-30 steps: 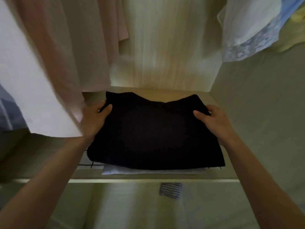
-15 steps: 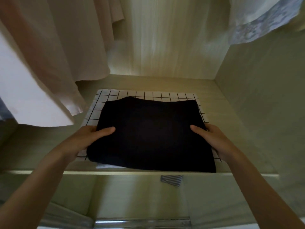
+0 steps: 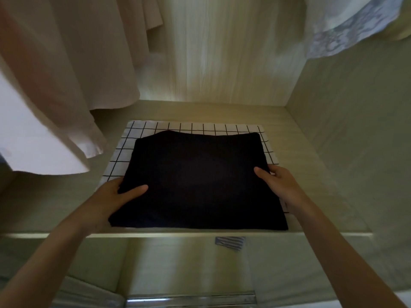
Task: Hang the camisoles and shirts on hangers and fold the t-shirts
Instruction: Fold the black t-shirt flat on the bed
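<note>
Shelf [image 3: 311, 174] bounded by back panel [image 3: 222, 63] and right side wall [image 3: 355, 130]. Most of its middle was taken by the folded black t-shirt [image 3: 195, 178] stacked on a grid-patterned folded garment [image 3: 195, 126]. Bare strips were left right of the stack, behind it, and at front left. Access from upper left was crowded by hanging pale shirts [image 3: 55, 85]; a lace-trimmed garment [image 3: 347, 27] hung into the upper right. The front edge was open.
</note>
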Action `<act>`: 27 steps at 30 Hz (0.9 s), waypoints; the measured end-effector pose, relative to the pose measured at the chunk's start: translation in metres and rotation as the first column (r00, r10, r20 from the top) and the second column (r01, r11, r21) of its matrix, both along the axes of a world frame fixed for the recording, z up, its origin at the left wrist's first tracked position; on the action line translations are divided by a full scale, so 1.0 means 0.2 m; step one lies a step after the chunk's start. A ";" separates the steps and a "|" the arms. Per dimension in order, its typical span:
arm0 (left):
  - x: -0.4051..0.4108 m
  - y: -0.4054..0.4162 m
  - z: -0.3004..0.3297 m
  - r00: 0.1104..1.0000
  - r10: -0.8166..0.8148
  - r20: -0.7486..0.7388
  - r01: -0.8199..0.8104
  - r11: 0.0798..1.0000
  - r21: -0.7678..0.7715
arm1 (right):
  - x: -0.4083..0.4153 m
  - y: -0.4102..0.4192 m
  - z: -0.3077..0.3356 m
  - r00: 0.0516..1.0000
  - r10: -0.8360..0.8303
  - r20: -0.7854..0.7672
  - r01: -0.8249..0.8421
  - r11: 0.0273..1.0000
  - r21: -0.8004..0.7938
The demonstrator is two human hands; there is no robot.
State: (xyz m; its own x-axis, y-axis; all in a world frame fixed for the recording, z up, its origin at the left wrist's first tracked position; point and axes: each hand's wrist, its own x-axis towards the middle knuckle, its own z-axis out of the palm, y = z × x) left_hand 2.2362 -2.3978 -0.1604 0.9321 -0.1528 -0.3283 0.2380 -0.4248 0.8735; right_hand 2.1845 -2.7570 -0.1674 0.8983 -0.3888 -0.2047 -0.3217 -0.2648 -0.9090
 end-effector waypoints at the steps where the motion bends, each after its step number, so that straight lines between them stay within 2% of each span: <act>1: 0.01 0.01 0.02 1.000 0.022 -0.005 -0.022 1.000 -0.007 | 0.01 -0.01 0.02 1.000 -0.017 -0.015 0.017 1.000 0.007; 4: 0.11 0.00 0.07 0.992 0.124 -0.037 -0.126 0.988 -0.083 | 0.07 -0.02 0.10 0.998 -0.024 -0.051 0.026 0.999 0.035; 7: 0.23 -0.05 0.13 0.977 0.154 -0.147 -0.178 0.969 -0.170 | 0.15 0.01 0.15 0.997 -0.033 -0.074 0.040 0.994 0.098; 12: 0.38 -0.16 0.18 0.971 0.130 -0.200 -0.164 0.973 -0.163 | 0.27 0.05 0.17 0.985 -0.149 -0.086 0.160 0.977 0.138; 15: 0.42 -0.18 0.16 0.973 0.186 -0.137 -0.211 0.956 -0.205 | 0.28 0.07 0.19 0.986 -0.168 0.010 0.165 0.974 0.155; 18: 0.44 -0.13 0.10 0.974 0.225 -0.018 -0.216 0.909 -0.356 | 0.27 0.08 0.21 0.979 -0.164 0.122 0.138 0.971 0.194; 20: 0.43 -0.12 0.08 0.974 0.227 0.027 -0.197 0.893 -0.406 | 0.27 0.07 0.20 0.979 -0.162 0.124 0.133 0.967 0.218; 24: 0.45 -0.15 0.00 0.948 0.312 0.063 -0.288 0.925 -0.250 | 0.29 0.04 0.12 0.976 -0.219 0.013 0.210 0.950 0.233; 26: 0.45 -0.15 -0.02 0.936 0.328 0.126 -0.310 0.940 -0.142 | 0.31 0.04 0.10 0.962 -0.272 0.028 0.261 0.943 0.204; 27: 0.44 -0.16 -0.01 0.932 0.305 0.197 -0.304 0.952 -0.039 | 0.32 0.04 0.10 0.953 -0.298 0.062 0.287 0.948 0.138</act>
